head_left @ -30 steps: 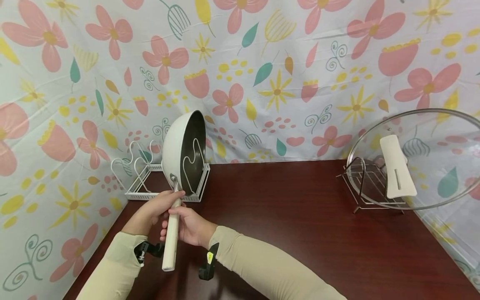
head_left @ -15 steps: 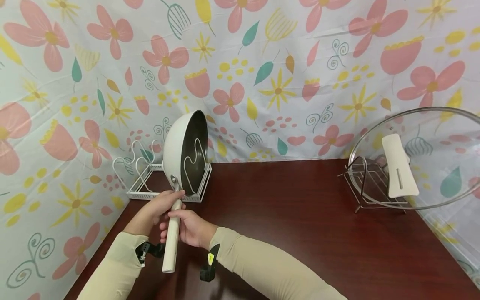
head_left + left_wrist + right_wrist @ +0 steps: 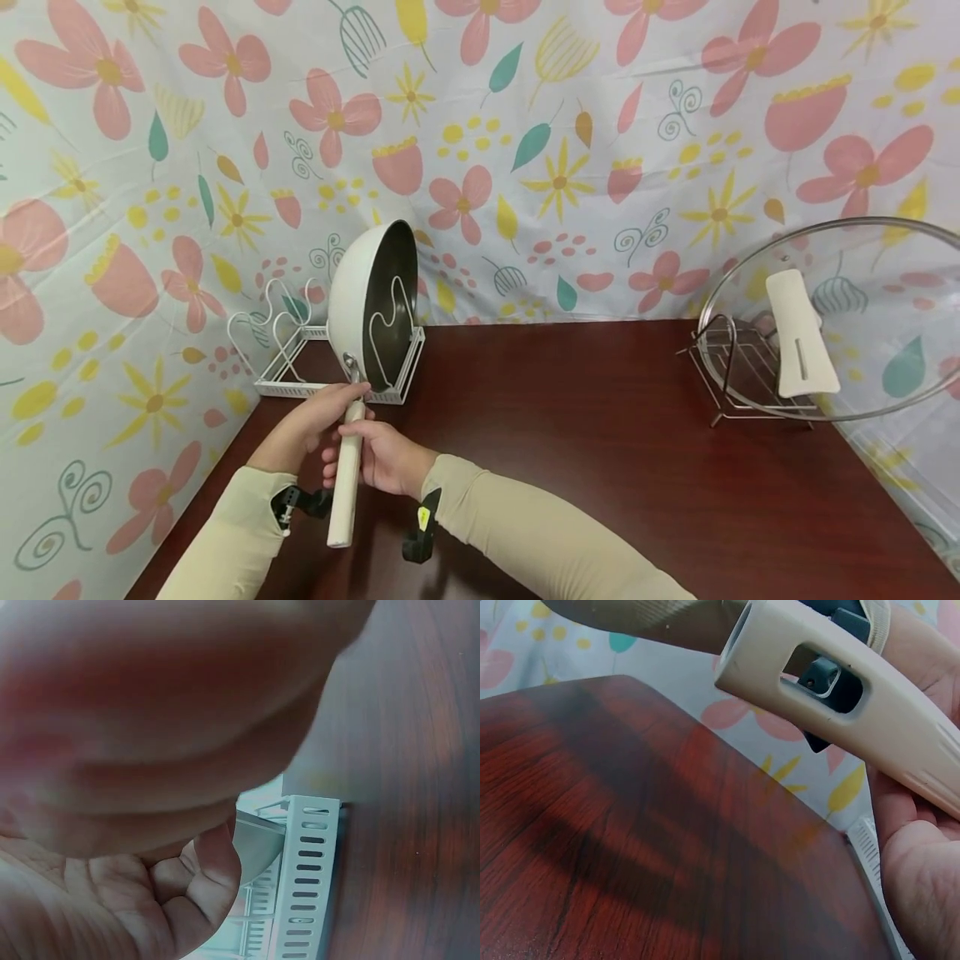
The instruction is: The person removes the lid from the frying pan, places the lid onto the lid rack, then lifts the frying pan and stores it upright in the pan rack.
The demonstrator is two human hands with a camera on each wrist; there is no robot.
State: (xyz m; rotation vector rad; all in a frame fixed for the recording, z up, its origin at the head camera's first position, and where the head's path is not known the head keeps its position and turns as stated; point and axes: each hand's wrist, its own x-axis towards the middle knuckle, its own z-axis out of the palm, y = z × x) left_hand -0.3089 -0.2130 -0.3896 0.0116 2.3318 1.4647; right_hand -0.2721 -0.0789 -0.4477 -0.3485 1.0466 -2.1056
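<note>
A white pan [image 3: 348, 287] with a dark inside stands on its side in a white wire rack [image 3: 288, 389], its cream handle [image 3: 342, 508] pointing down toward the front. My left hand [image 3: 318, 417] grips the handle's upper end close to the pan, the thumb lying across it. Just below, my right hand [image 3: 392, 457] holds the handle with its thumb on top and fingers curled around behind. In the right wrist view, the handle's slotted end [image 3: 757, 660] sticks out past the hands. Blurred fingers fill much of the left wrist view and hide the grip there.
At the right, a glass lid [image 3: 896, 321] with a cream knob [image 3: 801, 333] leans upright in a metal wire stand [image 3: 723, 400]. Both racks stand on a dark red wooden table [image 3: 562, 433]. A flowered cloth [image 3: 517, 275] hangs behind and at the sides.
The head view has drifted a little, so everything appears slightly farther right. Both hands keep their hold on the handle, and the pan stays in the rack.
</note>
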